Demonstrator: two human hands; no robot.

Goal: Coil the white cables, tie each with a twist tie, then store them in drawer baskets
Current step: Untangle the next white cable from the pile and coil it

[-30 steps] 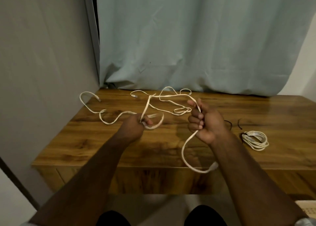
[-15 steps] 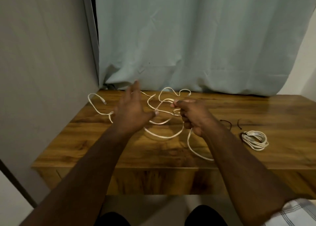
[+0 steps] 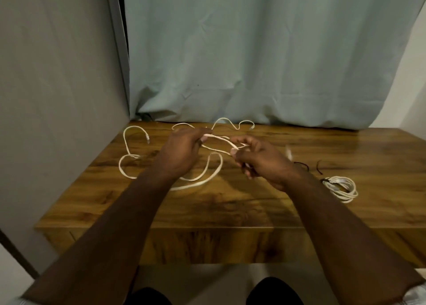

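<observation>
A long loose white cable (image 3: 125, 164) sprawls in loops over the left and middle of the wooden table (image 3: 230, 208). My left hand (image 3: 182, 151) pinches a strand of it near the table's middle. My right hand (image 3: 260, 159) grips the same cable a little to the right, with a loop hanging below both hands. A second white cable (image 3: 341, 187), coiled and tied, lies at the right. Two dark twist ties (image 3: 319, 166) lie just behind that coil.
A pale blue curtain (image 3: 253, 62) hangs behind the table, and a grey wall panel (image 3: 57, 97) closes the left side. The table's front edge (image 3: 207, 226) runs below my forearms, with a wooden drawer front beneath it.
My left hand, open and raised half a second ago, has come down and taken hold of the cable. My right hand has drawn more cable in, and the loose end that hung over the front edge has been pulled up.
</observation>
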